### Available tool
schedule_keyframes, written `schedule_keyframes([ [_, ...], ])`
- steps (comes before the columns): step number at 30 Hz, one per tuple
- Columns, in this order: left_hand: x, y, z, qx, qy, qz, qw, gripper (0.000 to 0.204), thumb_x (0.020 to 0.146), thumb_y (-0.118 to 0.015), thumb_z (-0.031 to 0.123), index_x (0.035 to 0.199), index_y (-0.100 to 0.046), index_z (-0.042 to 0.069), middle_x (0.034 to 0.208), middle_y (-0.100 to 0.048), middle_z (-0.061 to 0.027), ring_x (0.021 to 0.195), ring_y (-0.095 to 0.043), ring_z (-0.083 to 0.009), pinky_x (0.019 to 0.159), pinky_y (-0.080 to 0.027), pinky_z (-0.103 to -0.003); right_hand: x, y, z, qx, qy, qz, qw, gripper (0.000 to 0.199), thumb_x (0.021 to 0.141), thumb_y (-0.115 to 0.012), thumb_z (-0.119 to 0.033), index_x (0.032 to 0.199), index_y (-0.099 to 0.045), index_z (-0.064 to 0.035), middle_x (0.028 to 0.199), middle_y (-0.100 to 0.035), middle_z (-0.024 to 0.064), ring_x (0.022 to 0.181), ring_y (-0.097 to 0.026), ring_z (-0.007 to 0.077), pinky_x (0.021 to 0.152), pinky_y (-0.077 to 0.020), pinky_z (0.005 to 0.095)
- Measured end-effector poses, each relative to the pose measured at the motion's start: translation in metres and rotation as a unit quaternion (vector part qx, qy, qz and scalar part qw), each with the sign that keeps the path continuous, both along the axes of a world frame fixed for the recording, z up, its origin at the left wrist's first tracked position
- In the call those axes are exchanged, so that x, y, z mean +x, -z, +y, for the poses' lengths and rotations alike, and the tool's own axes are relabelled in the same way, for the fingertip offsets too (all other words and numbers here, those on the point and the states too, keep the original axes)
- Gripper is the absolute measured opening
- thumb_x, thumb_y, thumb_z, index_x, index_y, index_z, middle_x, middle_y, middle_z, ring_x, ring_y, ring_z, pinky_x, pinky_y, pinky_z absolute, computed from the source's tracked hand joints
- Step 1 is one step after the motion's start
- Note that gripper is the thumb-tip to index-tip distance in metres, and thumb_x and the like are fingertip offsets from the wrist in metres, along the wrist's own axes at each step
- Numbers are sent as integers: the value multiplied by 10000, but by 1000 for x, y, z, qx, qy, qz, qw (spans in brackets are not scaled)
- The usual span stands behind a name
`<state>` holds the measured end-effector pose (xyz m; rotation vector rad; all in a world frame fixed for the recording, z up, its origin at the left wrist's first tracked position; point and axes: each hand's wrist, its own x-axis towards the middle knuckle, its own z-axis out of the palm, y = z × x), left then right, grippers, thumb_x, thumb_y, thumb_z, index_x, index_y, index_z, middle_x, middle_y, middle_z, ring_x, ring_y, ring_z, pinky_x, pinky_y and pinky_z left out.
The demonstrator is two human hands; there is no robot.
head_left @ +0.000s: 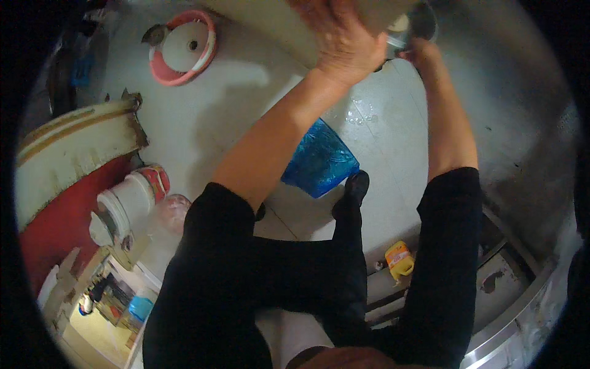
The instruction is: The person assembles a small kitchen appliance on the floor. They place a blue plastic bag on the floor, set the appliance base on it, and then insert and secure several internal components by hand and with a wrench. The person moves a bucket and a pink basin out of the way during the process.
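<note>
At the top, my left hand lies against a beige panel, its fingers stretched toward the upper edge, where the tips are cut off. Just right of it, my right hand has its fingers curled at the lower rim of a clear, rounded container. Something pale shows inside or behind that container; the dim light hides the details. Both arms reach forward in black sleeves pushed up to the elbows. Below them on the floor is a shiny blue plastic bag, partly covered by my left forearm.
A pink-and-white basin sits on the tiled floor at far left. White buckets stand left, below a worn cream-coloured board. A yellow jug is at lower right near a metal frame. Wet drops mark the floor.
</note>
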<state>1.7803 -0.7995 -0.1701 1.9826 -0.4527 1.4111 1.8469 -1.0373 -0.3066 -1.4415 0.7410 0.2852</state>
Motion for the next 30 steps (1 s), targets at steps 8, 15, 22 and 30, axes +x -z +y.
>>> schedule_keyframes([
  [8, 1, 9, -7, 29, -2, 133, 991, 1234, 636, -754, 185, 1483, 123, -7, 1514, 125, -355, 1415, 97, -525, 1146, 0, -601, -87, -22, -19, -33, 47, 51, 997, 275, 901, -483, -68, 1042, -516, 166, 805, -660, 229, 553, -673, 279, 430, -566, 320],
  [15, 22, 2, -24, 35, 5, 139, 990, 1187, 644, -662, 131, 1454, 188, -38, 1496, 178, -365, 1399, 143, -542, 1137, 26, -616, -207, -33, -41, -19, 77, 0, 997, 298, 889, -458, -71, 1079, -501, 154, 822, -651, 242, 544, -675, 304, 435, -590, 355],
  [22, 52, -6, -62, 18, -29, 208, 978, 1238, 638, -721, 162, 1442, 192, -65, 1480, 209, -381, 1402, 160, -528, 1159, 2, -566, -312, -40, -48, 10, 157, 38, 987, 397, 877, -476, -49, 1225, -324, 69, 916, -593, 233, 556, -664, 295, 430, -579, 370],
  [30, -18, 52, -36, 49, 51, 477, 876, 869, 861, -671, 285, 1478, -164, -57, 1532, -49, -349, 1418, -109, -500, 1150, -182, -499, -358, -41, -31, -21, 197, 107, 974, 407, 894, -450, -1, 1267, -293, 35, 1072, -554, 241, 571, -661, 284, 399, -580, 346],
])
